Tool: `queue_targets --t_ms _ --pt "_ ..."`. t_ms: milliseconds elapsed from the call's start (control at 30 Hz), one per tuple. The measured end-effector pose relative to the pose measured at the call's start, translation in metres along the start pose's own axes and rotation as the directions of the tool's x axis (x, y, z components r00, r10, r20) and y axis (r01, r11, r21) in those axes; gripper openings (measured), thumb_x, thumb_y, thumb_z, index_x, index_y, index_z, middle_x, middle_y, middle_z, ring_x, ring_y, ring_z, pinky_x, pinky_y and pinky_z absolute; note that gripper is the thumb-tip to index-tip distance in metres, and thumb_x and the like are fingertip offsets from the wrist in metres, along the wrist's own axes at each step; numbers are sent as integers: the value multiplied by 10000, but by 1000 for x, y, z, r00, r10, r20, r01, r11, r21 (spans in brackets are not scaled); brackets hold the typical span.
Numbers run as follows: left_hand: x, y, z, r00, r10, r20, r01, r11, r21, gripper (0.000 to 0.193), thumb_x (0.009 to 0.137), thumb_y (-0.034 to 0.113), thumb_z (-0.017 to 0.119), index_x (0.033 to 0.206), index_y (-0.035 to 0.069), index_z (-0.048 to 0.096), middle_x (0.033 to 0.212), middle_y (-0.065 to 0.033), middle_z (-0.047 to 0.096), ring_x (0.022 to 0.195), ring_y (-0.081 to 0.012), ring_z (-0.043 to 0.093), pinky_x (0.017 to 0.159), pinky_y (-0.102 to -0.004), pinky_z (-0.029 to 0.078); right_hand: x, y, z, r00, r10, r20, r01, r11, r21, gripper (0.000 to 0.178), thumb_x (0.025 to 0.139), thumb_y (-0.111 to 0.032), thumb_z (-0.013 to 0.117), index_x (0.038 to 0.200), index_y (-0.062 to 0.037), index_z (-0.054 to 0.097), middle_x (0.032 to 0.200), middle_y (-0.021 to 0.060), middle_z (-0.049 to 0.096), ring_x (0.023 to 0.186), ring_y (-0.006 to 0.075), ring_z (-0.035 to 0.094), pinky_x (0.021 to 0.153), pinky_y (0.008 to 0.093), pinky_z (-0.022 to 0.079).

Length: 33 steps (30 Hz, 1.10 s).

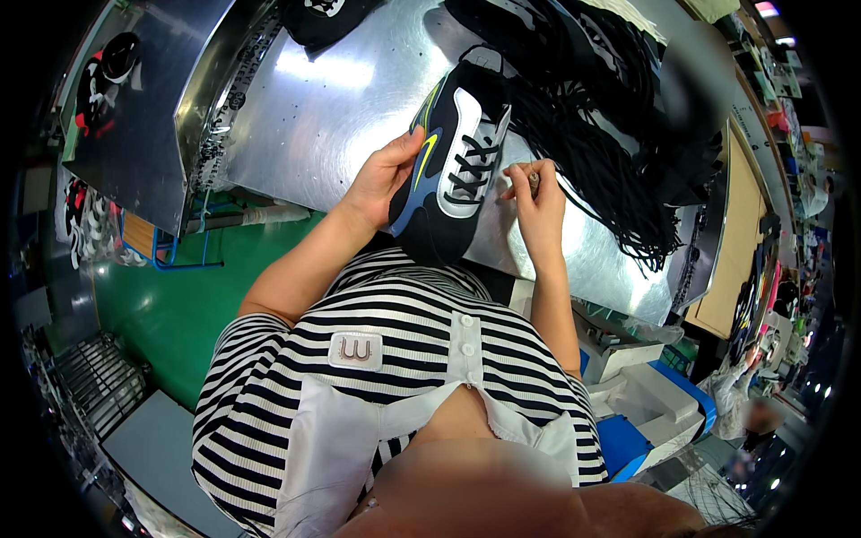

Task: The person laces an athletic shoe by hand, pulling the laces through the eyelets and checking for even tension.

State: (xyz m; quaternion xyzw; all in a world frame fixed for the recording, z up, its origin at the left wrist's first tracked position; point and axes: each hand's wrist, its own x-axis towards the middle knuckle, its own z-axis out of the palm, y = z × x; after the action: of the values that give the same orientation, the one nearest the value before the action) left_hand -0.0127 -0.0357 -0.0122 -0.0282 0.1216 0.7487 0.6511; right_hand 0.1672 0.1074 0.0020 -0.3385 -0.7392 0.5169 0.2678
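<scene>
A black sneaker (437,211) with a white lace panel, blue trim and a yellow-edged side mark lies tilted over the metal table's near edge, toe toward me. Along its left side my left hand (381,179) grips it, thumb on the upper. Thin black laces (471,170) cross the white panel. Just right of the laces, my right hand (538,202) is closed, its fingers curled round a small brownish stick-like piece (534,184). Most of that piece is hidden by the fingers. A thick bundle of loose black laces (596,161) spreads to the right of this hand.
More black shoes (502,22) lie at the far side of the metal table (291,134), with another dark shoe (327,22) far left. A raised metal panel (148,134) stands left. Below right is a blue-and-white bin (650,403); a blue-framed stool (184,260) stands on the green floor (143,314).
</scene>
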Motion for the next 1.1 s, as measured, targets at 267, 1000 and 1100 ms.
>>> queue_targets --t_ms 267,1000,1100 --pt "-4 -6 9 999 -6 -44 9 998 69 370 1033 271 451 1280 2 512 1131 -167 662 986 -251 687 866 -393 581 -6 -61 -10 916 -363 172 368 930 -1 209 807 54 690 980 -47 629 960 63 665 633 109 540 557 225 422" --pt "-11 -34 18 972 -89 -219 113 988 101 379 1055 282 385 1245 -11 531 1132 -159 661 1002 -266 678 915 -438 560 2 -44 -60 862 -266 431 71 906 417 255 817 123 646 1037 16 573 954 53 620 660 14 479 621 164 413" --pt "-10 -36 18 969 -94 -227 124 985 121 377 1056 277 383 1248 -14 528 1134 -161 660 1011 -263 675 922 -442 558 4 -39 -64 850 -311 426 100 888 450 243 817 124 640 1023 20 564 965 73 616 731 42 549 677 176 463"
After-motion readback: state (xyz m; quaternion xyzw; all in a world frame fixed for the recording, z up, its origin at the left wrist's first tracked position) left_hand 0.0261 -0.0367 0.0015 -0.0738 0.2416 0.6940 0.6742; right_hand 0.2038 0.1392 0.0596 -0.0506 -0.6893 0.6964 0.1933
